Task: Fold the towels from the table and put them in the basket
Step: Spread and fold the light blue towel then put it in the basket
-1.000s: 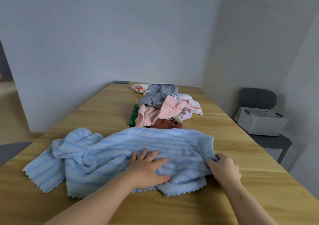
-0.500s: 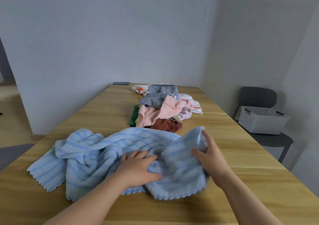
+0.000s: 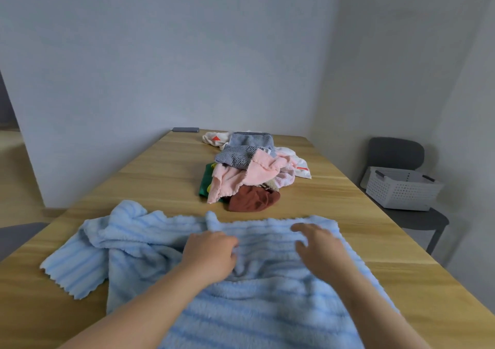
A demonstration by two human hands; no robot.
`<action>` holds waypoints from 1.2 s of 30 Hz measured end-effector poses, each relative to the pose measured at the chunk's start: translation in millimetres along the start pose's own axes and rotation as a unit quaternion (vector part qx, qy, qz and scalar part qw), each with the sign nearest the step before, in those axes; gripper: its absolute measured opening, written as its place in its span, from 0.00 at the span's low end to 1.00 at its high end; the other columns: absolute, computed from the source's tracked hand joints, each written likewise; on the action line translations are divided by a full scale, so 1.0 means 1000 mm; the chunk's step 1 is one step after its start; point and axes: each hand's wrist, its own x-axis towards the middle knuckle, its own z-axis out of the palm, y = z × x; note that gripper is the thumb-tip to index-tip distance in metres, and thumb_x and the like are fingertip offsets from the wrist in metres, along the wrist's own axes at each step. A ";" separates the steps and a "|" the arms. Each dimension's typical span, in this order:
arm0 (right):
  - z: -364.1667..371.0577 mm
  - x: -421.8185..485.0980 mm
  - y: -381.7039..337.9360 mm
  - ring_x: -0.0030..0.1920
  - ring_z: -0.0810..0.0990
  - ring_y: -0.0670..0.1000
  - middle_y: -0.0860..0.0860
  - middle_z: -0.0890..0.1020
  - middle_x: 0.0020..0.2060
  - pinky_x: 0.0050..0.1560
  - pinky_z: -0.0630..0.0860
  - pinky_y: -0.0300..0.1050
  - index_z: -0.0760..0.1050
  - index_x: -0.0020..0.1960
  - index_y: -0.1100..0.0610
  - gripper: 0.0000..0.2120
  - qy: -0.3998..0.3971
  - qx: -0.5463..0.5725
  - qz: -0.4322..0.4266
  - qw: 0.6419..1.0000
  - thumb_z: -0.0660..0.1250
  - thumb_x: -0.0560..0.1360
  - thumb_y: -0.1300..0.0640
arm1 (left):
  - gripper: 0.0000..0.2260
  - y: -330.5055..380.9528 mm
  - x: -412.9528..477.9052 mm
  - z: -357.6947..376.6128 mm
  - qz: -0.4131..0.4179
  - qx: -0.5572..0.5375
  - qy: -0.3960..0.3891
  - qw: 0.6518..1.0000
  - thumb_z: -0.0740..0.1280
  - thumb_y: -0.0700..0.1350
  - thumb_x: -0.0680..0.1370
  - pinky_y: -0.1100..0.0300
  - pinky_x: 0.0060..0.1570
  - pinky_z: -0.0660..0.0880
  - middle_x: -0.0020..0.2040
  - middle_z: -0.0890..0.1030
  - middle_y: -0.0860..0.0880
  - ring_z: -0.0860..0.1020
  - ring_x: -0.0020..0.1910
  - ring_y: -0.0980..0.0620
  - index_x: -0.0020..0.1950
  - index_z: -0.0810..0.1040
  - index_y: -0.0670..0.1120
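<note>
Bunching the blue towel on the near worktop with the left hand curled into it, likely to anchor a fold; smoothing it with the right hand, loose and spread; heap of unfolded towels beyond, basket on a chair off right.

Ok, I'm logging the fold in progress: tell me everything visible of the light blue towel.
The light blue towel is fluffy, with darker blue stripes and scalloped edges. It lies on the wooden table, left end bunched, right part spread flatter, near end out of view. The left hand grips a fold; the right hand lies spread on its far part.
</note>
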 end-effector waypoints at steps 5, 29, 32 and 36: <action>0.054 0.010 -0.012 0.76 0.49 0.49 0.41 0.53 0.76 0.73 0.50 0.53 0.52 0.74 0.38 0.26 -0.101 -0.055 -0.020 0.993 0.50 0.77 0.35 | 0.22 -0.012 0.006 0.016 -0.005 -0.178 0.025 0.984 0.60 0.52 0.79 0.58 0.66 0.63 0.73 0.61 0.53 0.66 0.69 0.51 0.72 0.62 0.53; 0.037 0.035 -0.011 0.72 0.58 0.54 0.47 0.61 0.72 0.70 0.56 0.51 0.63 0.69 0.45 0.22 -0.033 -0.115 0.031 0.992 0.56 0.75 0.49 | 0.18 -0.090 -0.003 -0.013 -0.255 -0.109 0.164 0.947 0.56 0.55 0.80 0.51 0.64 0.63 0.69 0.67 0.49 0.65 0.69 0.46 0.69 0.65 0.52; 0.042 0.027 -0.049 0.67 0.64 0.52 0.45 0.68 0.67 0.64 0.62 0.45 0.67 0.66 0.45 0.26 0.051 -0.029 -0.071 0.996 0.54 0.70 0.39 | 0.36 -0.110 -0.006 -0.013 -0.315 -0.206 0.057 0.925 0.60 0.67 0.73 0.49 0.64 0.65 0.72 0.64 0.44 0.64 0.70 0.43 0.74 0.57 0.49; 0.059 0.017 -0.101 0.61 0.65 0.49 0.42 0.69 0.60 0.57 0.60 0.40 0.64 0.68 0.40 0.36 -0.051 0.025 -0.231 0.971 0.54 0.61 0.29 | 0.41 -0.122 -0.014 -0.014 -0.185 -0.297 -0.023 0.937 0.77 0.55 0.65 0.61 0.53 0.69 0.66 0.70 0.52 0.71 0.60 0.52 0.72 0.59 0.51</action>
